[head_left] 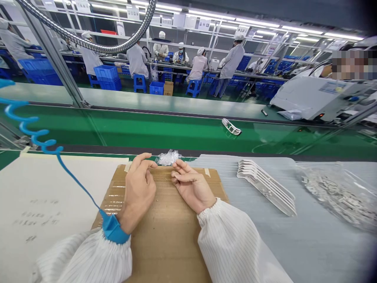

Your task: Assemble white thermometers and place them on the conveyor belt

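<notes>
My left hand (pixel 139 190) is over the left part of a brown cardboard sheet (pixel 167 236). Its fingers are bent but apart, with nothing visible between them. A blue wrist strap (pixel 113 228) with a coiled cord circles that wrist. My right hand (pixel 193 186) is over the sheet's right side, fingers curled and tips pinched together; whatever they hold, if anything, is too small to make out. Crumpled clear plastic (pixel 169 157) lies past the sheet's far edge, just behind the right fingertips; I cannot tell whether they touch it.
Stacked white curved plastic shells (pixel 266 186) lie on the right, beside a clear bag of small white parts (pixel 338 192). A white device shell (pixel 231 127) sits on the green conveyor belt (pixel 165 131). Marked white paper (pixel 50 196) covers the left. Several workers sit or stand beyond.
</notes>
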`<action>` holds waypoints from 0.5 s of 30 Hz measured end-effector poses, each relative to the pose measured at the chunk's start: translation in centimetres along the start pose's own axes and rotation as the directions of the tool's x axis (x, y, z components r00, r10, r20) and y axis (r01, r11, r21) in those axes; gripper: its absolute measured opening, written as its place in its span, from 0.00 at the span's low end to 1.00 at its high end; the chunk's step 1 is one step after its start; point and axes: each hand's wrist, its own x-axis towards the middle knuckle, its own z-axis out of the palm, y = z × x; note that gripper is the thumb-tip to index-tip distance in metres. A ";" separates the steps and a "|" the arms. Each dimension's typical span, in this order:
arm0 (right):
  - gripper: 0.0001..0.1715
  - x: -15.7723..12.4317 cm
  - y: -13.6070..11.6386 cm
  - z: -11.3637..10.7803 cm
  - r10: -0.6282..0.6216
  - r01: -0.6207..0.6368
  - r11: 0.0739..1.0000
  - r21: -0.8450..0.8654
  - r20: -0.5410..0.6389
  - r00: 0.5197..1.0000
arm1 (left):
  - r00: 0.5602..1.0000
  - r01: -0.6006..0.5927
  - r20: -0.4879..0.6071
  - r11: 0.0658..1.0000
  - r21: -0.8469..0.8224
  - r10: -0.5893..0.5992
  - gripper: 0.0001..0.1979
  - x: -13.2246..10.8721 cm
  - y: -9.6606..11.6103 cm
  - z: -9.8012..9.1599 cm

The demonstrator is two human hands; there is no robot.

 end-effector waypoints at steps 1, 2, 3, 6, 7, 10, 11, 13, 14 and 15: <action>0.25 0.0 0.0 0.0 -0.002 0.002 1.000 0.001 0.001 1.000 | 1.000 0.001 -0.002 1.000 0.001 -0.001 0.14 0.0 0.0 0.0; 0.25 0.0 0.0 0.0 -0.002 0.002 1.000 0.003 0.002 1.000 | 1.000 0.002 -0.004 1.000 0.001 -0.002 0.14 0.0 0.0 0.0; 0.25 0.0 0.0 0.0 -0.002 0.002 1.000 0.005 0.003 1.000 | 1.000 0.002 -0.008 1.000 0.001 -0.002 0.14 0.0 0.0 0.0; 0.25 -0.1 -0.1 0.1 0.004 -0.004 1.000 0.012 -0.002 1.000 | 1.000 -0.008 -0.013 1.000 0.001 0.008 0.13 0.0 0.0 0.0; 0.25 -0.1 -0.1 0.1 0.005 -0.005 1.000 0.013 -0.005 1.000 | 1.000 -0.010 -0.014 1.000 0.000 0.010 0.13 0.0 0.0 0.0; 0.25 -0.1 -0.1 0.1 0.000 0.000 1.000 0.012 -0.004 1.000 | 1.000 -0.014 -0.010 1.000 -0.007 0.014 0.14 0.0 0.1 0.0; 0.24 -0.1 -0.1 0.1 -0.001 0.001 1.000 0.011 -0.003 1.000 | 1.000 -0.015 -0.008 1.000 -0.012 0.015 0.14 0.0 0.1 -0.1; 0.25 -0.1 -0.1 0.1 0.001 -0.001 1.000 0.011 -0.003 1.000 | 1.000 -0.025 -0.004 1.000 -0.018 0.025 0.16 0.0 0.1 -0.1; 0.25 -0.1 -0.1 0.1 0.005 -0.005 1.000 0.013 -0.007 1.000 | 0.999 -0.033 -0.004 0.999 -0.019 0.033 0.16 0.0 0.1 -0.2; 0.25 -0.1 -0.1 0.1 0.009 -0.009 1.000 0.016 -0.013 1.000 | 0.999 -0.041 -0.003 0.999 -0.020 0.041 0.16 0.0 0.1 -0.2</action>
